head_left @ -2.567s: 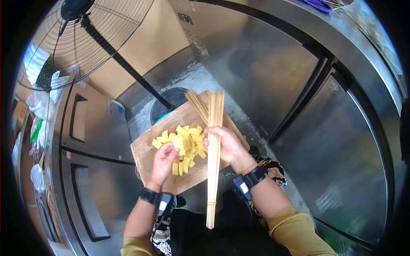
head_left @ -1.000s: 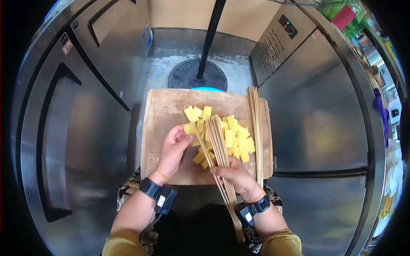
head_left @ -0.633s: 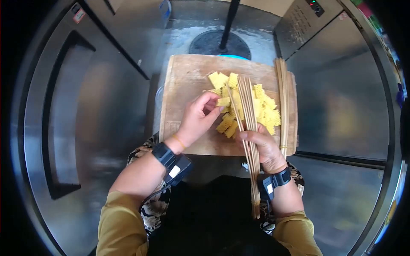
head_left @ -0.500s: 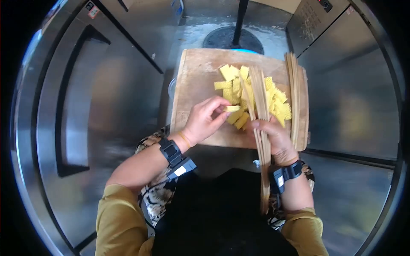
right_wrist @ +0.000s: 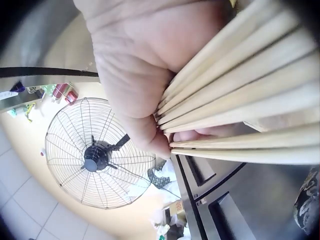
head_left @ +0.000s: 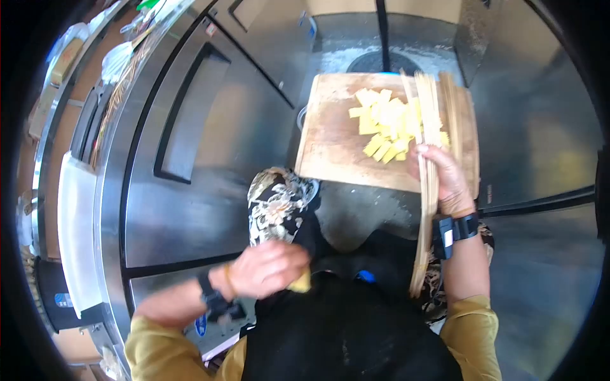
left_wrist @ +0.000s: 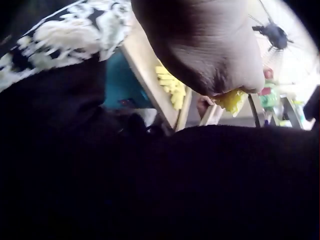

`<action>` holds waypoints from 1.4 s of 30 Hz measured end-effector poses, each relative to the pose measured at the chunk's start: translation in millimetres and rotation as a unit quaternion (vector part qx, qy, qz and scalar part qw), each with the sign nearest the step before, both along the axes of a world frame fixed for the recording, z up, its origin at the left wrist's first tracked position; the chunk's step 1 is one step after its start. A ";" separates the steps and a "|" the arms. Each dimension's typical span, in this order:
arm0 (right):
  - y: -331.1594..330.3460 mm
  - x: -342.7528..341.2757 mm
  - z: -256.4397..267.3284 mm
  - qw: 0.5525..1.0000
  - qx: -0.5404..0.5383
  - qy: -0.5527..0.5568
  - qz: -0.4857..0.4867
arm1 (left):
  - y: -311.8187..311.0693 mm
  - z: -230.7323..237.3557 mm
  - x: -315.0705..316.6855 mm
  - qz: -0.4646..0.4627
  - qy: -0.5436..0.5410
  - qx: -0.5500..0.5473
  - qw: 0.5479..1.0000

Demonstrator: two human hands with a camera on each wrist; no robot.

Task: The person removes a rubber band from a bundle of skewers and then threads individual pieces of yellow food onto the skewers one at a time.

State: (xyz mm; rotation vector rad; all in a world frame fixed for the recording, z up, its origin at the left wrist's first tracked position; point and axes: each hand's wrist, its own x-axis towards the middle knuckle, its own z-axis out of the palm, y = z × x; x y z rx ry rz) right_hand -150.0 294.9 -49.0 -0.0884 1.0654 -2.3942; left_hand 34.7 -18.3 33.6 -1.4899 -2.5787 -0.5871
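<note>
My left hand [head_left: 267,270] is drawn back over the dark apron at my lap. It pinches a yellow textured piece [head_left: 301,282], whose end sticks out below the fingers; the left wrist view shows the same yellow piece [left_wrist: 231,101] under the fingertips. Over the right side of the wooden board, my right hand [head_left: 450,178] grips a bundle of thin wooden skewers [head_left: 429,203]. One or two skewers are fanned apart from the others at the thumb, as the skewers [right_wrist: 240,75] in the right wrist view show. Behind their upper ends lies a pile of yellow pieces [head_left: 381,120].
A cutting board [head_left: 327,155] sits low before my knees. More skewers [head_left: 452,108] lie along its right edge. Steel cabinet doors [head_left: 184,216] stand left, with another steel door [head_left: 540,114] on the right. A fan [right_wrist: 97,159] stands behind the board.
My left hand has left the pile and come back toward my lap with a yellow piece. The right hand still grips the skewers. The head view has shifted, putting the board farther right.
</note>
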 end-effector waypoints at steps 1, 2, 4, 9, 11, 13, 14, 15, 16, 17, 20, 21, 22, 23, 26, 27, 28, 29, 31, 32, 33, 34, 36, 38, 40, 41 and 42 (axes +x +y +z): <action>4.1 -0.7 -6.6 1.000 -0.024 0.014 0.013 | -3.8 -5.6 22.6 0.028 -0.020 -0.005 0.999; 8.1 -1.0 -12.2 0.999 -0.025 0.014 0.014 | -5.3 -10.4 40.8 0.064 -0.044 -0.013 0.997; 14.3 -1.4 -10.7 1.000 -0.019 0.006 0.011 | -6.0 -26.6 65.4 0.163 -0.058 0.008 0.985; 13.0 1.7 7.7 1.000 -0.010 -0.001 0.003 | 12.4 -67.4 4.1 0.287 -0.129 0.140 0.939; 9.3 -0.3 5.3 1.000 -0.016 -0.001 0.019 | 44.5 -52.8 -50.8 0.349 -0.205 0.226 0.886; 5.4 -0.8 8.3 1.000 0.008 -0.004 0.021 | 66.0 -55.3 -107.9 0.320 -0.345 0.410 0.781; 3.6 -2.0 8.7 0.999 0.015 -0.007 0.030 | 76.2 -50.6 -131.1 0.314 -0.417 0.457 0.720; 2.2 -4.0 8.7 0.999 0.021 -0.013 0.038 | 83.4 -48.0 -149.6 0.306 -0.487 0.498 0.649; 1.9 -6.5 10.0 0.998 0.035 -0.019 0.051 | 88.0 -50.3 -164.7 0.296 -0.508 0.512 0.626; -0.5 -8.0 9.0 0.997 0.058 -0.017 0.042 | 91.3 -56.9 -179.1 0.288 -0.530 0.524 0.601; -5.5 -15.2 9.4 0.992 0.116 -0.036 0.044 | 93.3 -80.1 -218.3 0.270 -0.557 0.553 0.557; -7.4 -17.4 8.4 0.992 0.119 -0.036 0.037 | 94.5 -89.0 -230.3 0.266 -0.560 0.563 0.546; -12.1 -18.7 5.7 0.991 0.124 -0.035 0.031 | 92.9 -97.4 -241.0 0.249 -0.564 0.588 0.523; -16.3 -20.0 3.7 0.991 0.131 -0.034 0.025 | 91.9 -103.6 -251.0 0.255 -0.566 0.604 0.500; -20.7 -23.2 2.7 0.989 0.134 -0.038 0.049 | 84.8 -121.8 -268.2 0.230 -0.557 0.643 0.473; -21.7 -25.4 1.1 0.989 0.132 -0.039 0.061 | 82.2 -127.6 -271.0 0.240 -0.558 0.649 0.459; -23.6 -27.6 -0.1 0.986 0.151 -0.038 0.055 | 80.4 -132.1 -273.9 0.239 -0.563 0.651 0.450; -24.0 -30.5 2.7 0.984 0.161 -0.050 0.050 | 79.2 -132.1 -277.3 0.239 -0.567 0.652 0.442; -25.7 -39.5 16.3 0.982 0.173 -0.067 0.035 | 82.0 -119.3 -284.2 0.242 -0.565 0.616 0.493; -23.9 -43.8 23.0 0.984 0.157 -0.078 0.037 | 82.9 -114.9 -286.0 0.244 -0.563 0.593 0.522; -22.1 -46.7 27.6 0.984 0.150 -0.092 0.036 | 82.0 -114.6 -286.6 0.244 -0.566 0.590 0.521; -19.5 -49.1 31.4 0.984 0.142 -0.106 0.036 | 81.6 -114.7 -286.6 0.246 -0.569 0.587 0.521; -14.7 -53.3 30.3 0.987 0.104 -0.116 0.039 | 79.7 -117.6 -287.1 0.248 -0.571 0.583 0.522; -15.5 -54.7 27.5 0.980 0.144 -0.129 0.049 | 79.8 -120.3 -288.2 0.248 -0.568 0.584 0.525; -20.5 -54.7 22.8 0.971 0.189 -0.126 0.076 | 78.3 -119.4 -289.9 0.256 -0.562 0.586 0.524; -24.5 -53.7 16.1 0.968 0.198 -0.129 0.079 | 77.2 -118.7 -290.3 0.260 -0.559 0.588 0.524; -28.8 -51.6 7.9 0.966 0.206 -0.131 0.082 | 77.4 -116.4 -290.2 0.260 -0.554 0.595 0.522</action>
